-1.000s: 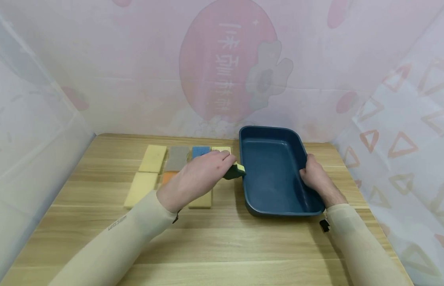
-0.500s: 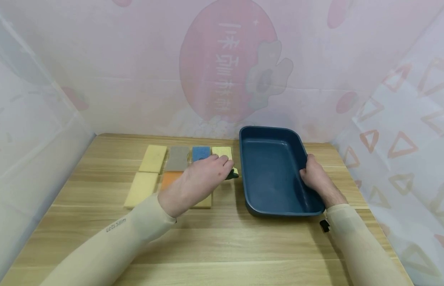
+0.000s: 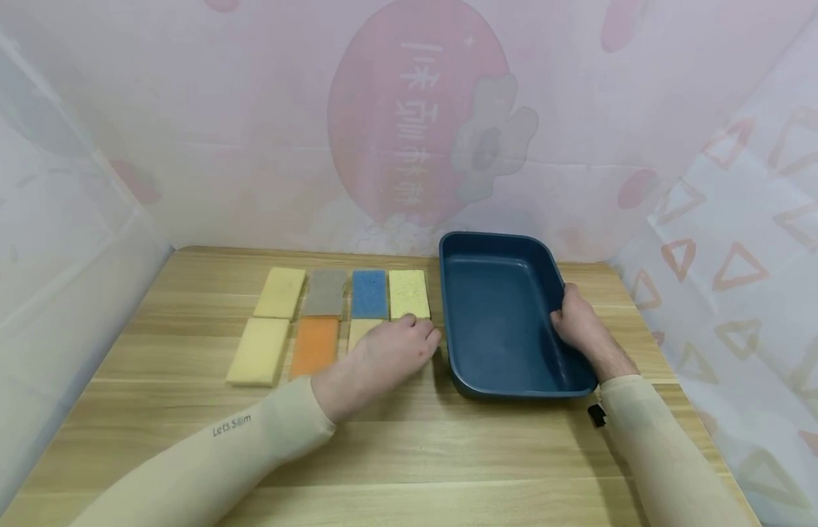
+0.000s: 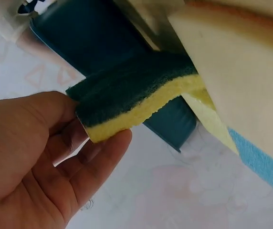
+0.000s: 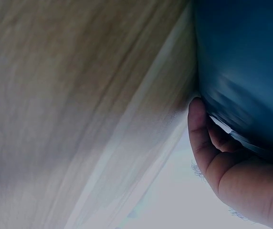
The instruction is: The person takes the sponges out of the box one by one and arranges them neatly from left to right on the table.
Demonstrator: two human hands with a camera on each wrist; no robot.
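Note:
My left hand (image 3: 385,359) pinches one end of a sponge with a dark green scouring side and a yellow foam side (image 4: 127,100), between thumb and fingers. In the head view that sponge is hidden beneath the hand. The hand is low over the table, just left of a dark blue rectangular basin (image 3: 501,329). Partly covered by the hand lies a pale yellow sponge (image 3: 360,329). Behind it are a light yellow sponge (image 3: 409,294) and a blue sponge (image 3: 369,294). My right hand (image 3: 582,329) grips the basin's right wall, thumb inside and fingers outside.
Left of the hand lie an orange sponge (image 3: 315,345), a grey sponge (image 3: 326,293) and two yellow sponges, a rear one (image 3: 280,291) and a front one (image 3: 258,351). Together they form two rows on the wooden table (image 3: 409,454). A printed cloth backdrop (image 3: 250,183) stands behind.
My left hand, with the green-and-yellow sponge, has come away from the basin's left rim and moved toward me, uncovering the blue and light yellow sponges. The right hand and basin stay put.

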